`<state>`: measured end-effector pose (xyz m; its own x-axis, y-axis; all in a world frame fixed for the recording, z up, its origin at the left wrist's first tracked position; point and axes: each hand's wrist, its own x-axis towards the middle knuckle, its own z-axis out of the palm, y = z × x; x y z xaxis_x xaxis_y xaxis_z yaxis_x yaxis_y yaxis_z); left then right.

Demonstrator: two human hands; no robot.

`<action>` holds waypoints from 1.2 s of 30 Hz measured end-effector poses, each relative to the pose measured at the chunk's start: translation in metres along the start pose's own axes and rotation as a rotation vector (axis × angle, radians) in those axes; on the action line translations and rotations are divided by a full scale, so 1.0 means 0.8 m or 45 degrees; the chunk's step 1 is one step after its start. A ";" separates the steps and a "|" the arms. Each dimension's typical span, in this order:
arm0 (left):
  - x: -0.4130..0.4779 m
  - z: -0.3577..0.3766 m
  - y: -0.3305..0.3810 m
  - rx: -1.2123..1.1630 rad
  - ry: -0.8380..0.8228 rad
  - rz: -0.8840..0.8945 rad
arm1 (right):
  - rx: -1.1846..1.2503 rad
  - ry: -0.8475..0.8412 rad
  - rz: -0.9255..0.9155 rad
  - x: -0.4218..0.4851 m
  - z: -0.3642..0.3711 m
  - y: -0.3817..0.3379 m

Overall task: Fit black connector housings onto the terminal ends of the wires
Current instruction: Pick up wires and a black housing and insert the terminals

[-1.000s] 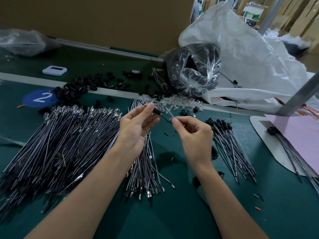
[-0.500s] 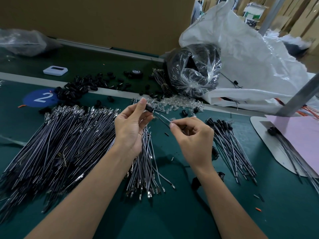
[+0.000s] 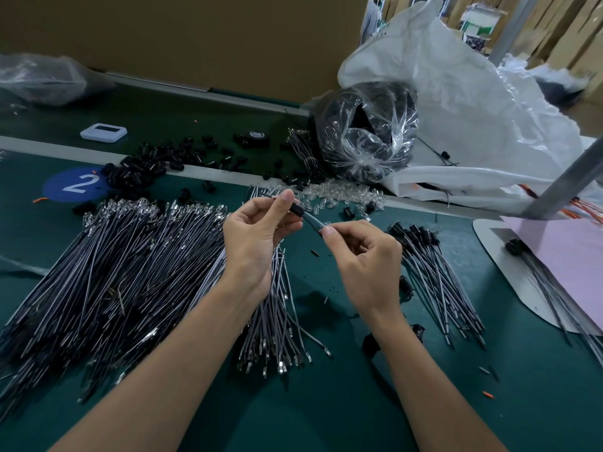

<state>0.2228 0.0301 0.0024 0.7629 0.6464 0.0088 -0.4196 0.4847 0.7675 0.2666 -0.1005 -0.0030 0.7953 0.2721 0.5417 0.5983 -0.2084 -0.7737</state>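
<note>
Closing in along wire [image 3: 312, 220]: black housing [image 3: 297, 210]

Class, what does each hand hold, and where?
The left hand pinches the black connector housing at its upper end; right hand pinches the wire below it.

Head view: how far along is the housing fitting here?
Done: a small capped bundle lies by the right hand. In hand: the left hand pinches a black housing, the right hand pinches the wire leading to it. Left: the large bare-wire pile and the loose housings, so most remains.
</note>
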 end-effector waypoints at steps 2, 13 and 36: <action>0.001 -0.001 0.000 -0.005 0.005 0.002 | -0.001 -0.005 -0.005 0.000 0.001 0.000; 0.000 0.000 -0.002 0.010 -0.025 0.020 | -0.082 0.032 -0.144 0.000 0.002 0.003; -0.003 0.001 -0.008 0.108 -0.159 -0.046 | -0.175 0.035 -0.152 0.004 -0.003 0.005</action>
<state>0.2244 0.0247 -0.0019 0.8341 0.5489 0.0557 -0.3519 0.4515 0.8199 0.2721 -0.1027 -0.0035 0.7188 0.2775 0.6374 0.6951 -0.3030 -0.6519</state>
